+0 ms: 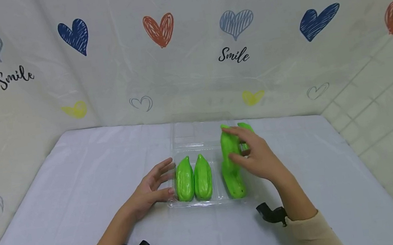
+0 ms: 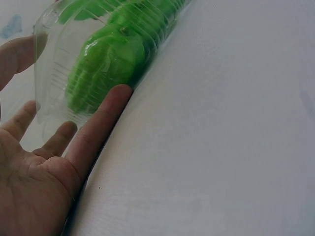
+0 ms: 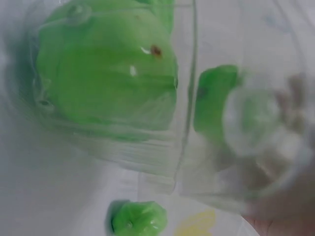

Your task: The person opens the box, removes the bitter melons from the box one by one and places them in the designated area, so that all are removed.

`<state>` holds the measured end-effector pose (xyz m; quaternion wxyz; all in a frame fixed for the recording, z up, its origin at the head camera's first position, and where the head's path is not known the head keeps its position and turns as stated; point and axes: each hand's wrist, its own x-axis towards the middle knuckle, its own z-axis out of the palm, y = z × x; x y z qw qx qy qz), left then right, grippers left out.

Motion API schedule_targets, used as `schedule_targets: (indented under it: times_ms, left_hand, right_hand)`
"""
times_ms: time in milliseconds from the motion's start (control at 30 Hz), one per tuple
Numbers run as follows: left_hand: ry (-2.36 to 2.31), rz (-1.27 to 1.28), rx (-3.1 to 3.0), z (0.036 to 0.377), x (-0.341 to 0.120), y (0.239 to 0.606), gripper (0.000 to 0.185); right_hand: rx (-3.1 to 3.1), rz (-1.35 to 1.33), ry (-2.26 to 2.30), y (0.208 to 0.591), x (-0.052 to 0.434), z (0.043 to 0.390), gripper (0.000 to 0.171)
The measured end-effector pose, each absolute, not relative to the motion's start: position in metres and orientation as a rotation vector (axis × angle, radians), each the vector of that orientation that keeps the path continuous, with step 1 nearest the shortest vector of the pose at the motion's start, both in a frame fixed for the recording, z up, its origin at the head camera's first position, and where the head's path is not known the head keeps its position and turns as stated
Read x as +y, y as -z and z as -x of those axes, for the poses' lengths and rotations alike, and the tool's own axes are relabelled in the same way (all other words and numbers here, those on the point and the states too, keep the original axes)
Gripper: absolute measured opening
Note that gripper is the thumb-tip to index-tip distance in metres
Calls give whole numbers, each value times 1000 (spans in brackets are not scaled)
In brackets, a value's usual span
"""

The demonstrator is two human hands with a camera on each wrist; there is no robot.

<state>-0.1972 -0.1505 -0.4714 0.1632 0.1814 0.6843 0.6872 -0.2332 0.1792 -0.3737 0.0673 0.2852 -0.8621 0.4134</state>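
Green gourd [image 1: 231, 163] sits in the right part of the clear plastic tray [image 1: 199, 139] at table centre, long axis 12-to-6, slightly tilted, near end at the tray's front edge. Right hand [image 1: 257, 155] grips its upper half, fingers curled round it from 3 o'clock. Another green piece [image 1: 245, 129] shows behind that hand, mostly hidden. Two more gourds [image 1: 194, 178] lie side by side at 9 o'clock of it, same axis. Left hand [image 1: 150, 187], fingers spread, touches the tray's left wall. White tablecloth [image 1: 77, 189] under all; heart-print backdrop [image 1: 158, 29] at 12 o'clock.
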Motion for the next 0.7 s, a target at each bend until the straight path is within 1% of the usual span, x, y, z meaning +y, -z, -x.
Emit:
schedule_targets:
  times_ms: [233, 500, 700]
  left_hand:
    - [-1962, -519, 1943, 197, -150, 470, 78]
    - [-1963, -494, 1927, 199, -150, 471, 78]
    - [-1961, -499, 1924, 197, -151, 469, 78]
  right_hand:
    - [-2608, -806, -1242, 370, 185, 233, 63]
    - [-2573, -793, -1297, 345, 182, 218, 60]
    - [-2580, -756, -1276, 341, 184, 215, 59]
